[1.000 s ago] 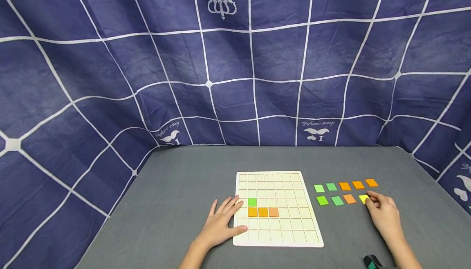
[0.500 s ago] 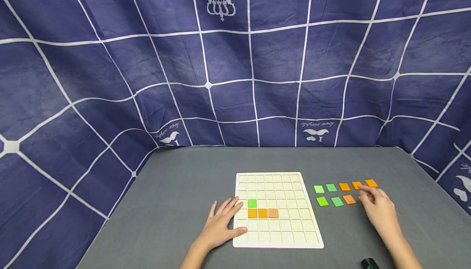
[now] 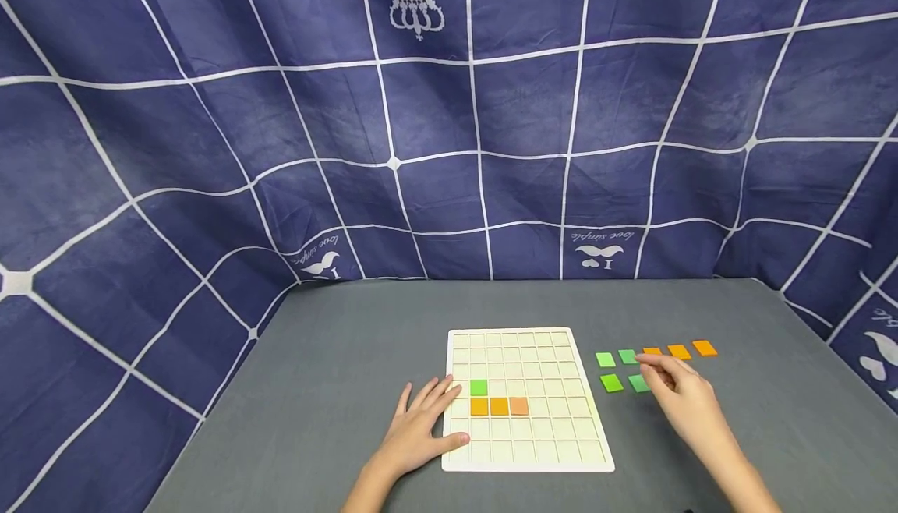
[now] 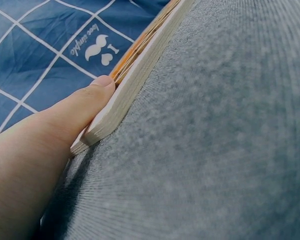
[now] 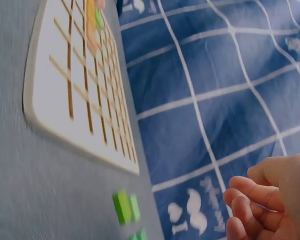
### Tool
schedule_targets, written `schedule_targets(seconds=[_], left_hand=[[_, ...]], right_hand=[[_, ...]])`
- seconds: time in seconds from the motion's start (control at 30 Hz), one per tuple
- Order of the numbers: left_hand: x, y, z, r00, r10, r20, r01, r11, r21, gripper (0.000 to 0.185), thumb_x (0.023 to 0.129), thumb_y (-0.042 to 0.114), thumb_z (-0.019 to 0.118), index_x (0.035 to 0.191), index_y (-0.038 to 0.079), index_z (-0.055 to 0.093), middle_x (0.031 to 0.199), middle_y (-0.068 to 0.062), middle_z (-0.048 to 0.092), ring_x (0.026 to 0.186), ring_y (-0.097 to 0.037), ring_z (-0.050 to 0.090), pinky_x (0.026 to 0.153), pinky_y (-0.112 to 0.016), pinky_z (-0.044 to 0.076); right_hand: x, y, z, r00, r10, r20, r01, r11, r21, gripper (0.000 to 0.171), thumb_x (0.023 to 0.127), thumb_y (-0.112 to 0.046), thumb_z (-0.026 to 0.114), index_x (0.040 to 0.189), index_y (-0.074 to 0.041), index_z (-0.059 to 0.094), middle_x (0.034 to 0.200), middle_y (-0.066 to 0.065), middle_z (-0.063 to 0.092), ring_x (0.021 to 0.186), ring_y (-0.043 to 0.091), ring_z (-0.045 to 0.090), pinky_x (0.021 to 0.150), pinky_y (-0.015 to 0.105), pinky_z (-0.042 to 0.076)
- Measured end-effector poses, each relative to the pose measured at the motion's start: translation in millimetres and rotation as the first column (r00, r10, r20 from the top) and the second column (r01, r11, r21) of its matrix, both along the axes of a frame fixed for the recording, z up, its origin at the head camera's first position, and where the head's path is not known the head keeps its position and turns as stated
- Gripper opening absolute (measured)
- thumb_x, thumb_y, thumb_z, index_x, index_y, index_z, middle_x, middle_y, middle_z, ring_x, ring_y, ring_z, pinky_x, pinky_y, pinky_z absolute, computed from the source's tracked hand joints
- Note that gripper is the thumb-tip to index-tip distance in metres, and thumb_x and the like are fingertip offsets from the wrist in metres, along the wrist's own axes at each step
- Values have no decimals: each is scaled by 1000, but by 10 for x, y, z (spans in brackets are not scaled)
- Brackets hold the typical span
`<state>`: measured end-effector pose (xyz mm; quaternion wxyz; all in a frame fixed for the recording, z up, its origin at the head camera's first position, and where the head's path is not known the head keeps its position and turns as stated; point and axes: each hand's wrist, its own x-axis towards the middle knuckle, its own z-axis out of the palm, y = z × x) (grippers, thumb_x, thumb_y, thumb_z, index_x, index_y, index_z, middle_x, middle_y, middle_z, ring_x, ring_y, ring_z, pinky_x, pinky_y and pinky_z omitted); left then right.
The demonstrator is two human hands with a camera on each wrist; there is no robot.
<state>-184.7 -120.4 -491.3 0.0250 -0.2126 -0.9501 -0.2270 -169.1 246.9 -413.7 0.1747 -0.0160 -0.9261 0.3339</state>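
A cream grid board [image 3: 561,451] lies on the grey table. On it sit a green tile [image 3: 479,387] and, in a row, two orange tiles [image 3: 489,406] and a peach tile [image 3: 519,405]. My left hand [image 3: 421,427] rests on the board's left edge with fingers spread; its thumb [image 4: 92,97] lies on the rim in the left wrist view. My right hand [image 3: 684,404] hovers over the loose tiles, fingers loosely bent, no tile showing between thumb and fingers in the right wrist view. It partly covers a teal tile [image 3: 637,383] and hides others in the near row.
Right of the board, the far row has a light green tile [image 3: 605,359], a green tile [image 3: 627,356] and several orange tiles [image 3: 705,348]. A lime tile [image 3: 611,383] starts the near row. A blue gridded cloth [image 3: 526,107] hangs behind the table.
My right hand has moved left from the yellow tile along the loose tiles, now covering the yellow tile and the orange tile beside it. My left hand has stayed on the board.
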Motion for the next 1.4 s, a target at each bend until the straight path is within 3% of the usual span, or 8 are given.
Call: schedule_targets(seconds=[0.27, 0.47, 0.67, 0.87, 1.03, 1.2, 1.4], left_hand=[[-7, 15, 5, 1000, 4, 23, -4, 1000, 17, 73, 76, 65, 51, 136, 25, 41, 146, 3, 33, 135, -26, 29, 107, -58, 4], [-15, -4, 24, 1000, 9, 15, -9, 1000, -2, 73, 75, 65, 51, 136, 25, 41, 146, 3, 35, 135, -26, 31, 108, -57, 6], [-19, -15, 35, 1000, 18, 14, -18, 1000, -16, 73, 75, 65, 51, 136, 25, 41, 146, 3, 35, 135, -26, 31, 108, -57, 7], [-1, -5, 31, 1000, 6, 12, -6, 1000, -1, 72, 76, 65, 51, 135, 25, 42, 145, 2, 36, 134, -27, 32, 107, -58, 7], [16, -21, 21, 999, -8, -37, 7, 1000, -22, 71, 77, 65, 50, 135, 24, 42, 143, 1, 39, 132, -27, 35, 106, -59, 12], [20, -9, 12, 1000, -10, -16, 10, 1000, -16, 72, 77, 65, 50, 135, 25, 42, 144, 1, 38, 132, -27, 34, 106, -59, 10], [14, -5, -6, 1000, -8, -24, 7, 1000, -19, 71, 77, 66, 50, 135, 25, 42, 144, 2, 38, 132, -27, 34, 106, -59, 10]], right_hand=[[71, -431, -13, 995, 100, 20, -99, 994, -42, 16, 87, -17, 59, 100, -11, 67, 76, -5, 52, 63, -3, 38, 52, 17, 35], [14, -825, -97, 982, 182, 52, -178, 981, -74, 13, 84, -12, 60, 95, -13, 68, 73, -9, 50, 63, -4, 40, 54, 15, 38], [-139, -1269, -223, 971, 239, 8, -239, 971, 1, 11, 82, -12, 61, 91, -13, 68, 73, -13, 50, 65, -2, 44, 59, 17, 42], [-293, -1617, -395, 959, 281, -36, -275, 955, 114, 11, 82, -15, 62, 91, -12, 67, 83, -6, 60, 74, 5, 57, 66, 23, 50], [-379, -1753, -519, 960, 276, -49, -265, 950, 166, 15, 82, -17, 61, 94, -11, 67, 88, -1, 62, 82, 14, 60, 74, 33, 50], [-401, -1780, -610, 964, 265, 9, -264, 958, 108, 18, 81, -18, 62, 95, -9, 67, 88, -2, 57, 80, 11, 56, 72, 31, 50], [-390, -1770, -672, 966, 257, -6, -256, 962, 95, 14, 81, -19, 64, 93, -12, 67, 87, -5, 54, 80, 9, 54, 72, 30, 48]])
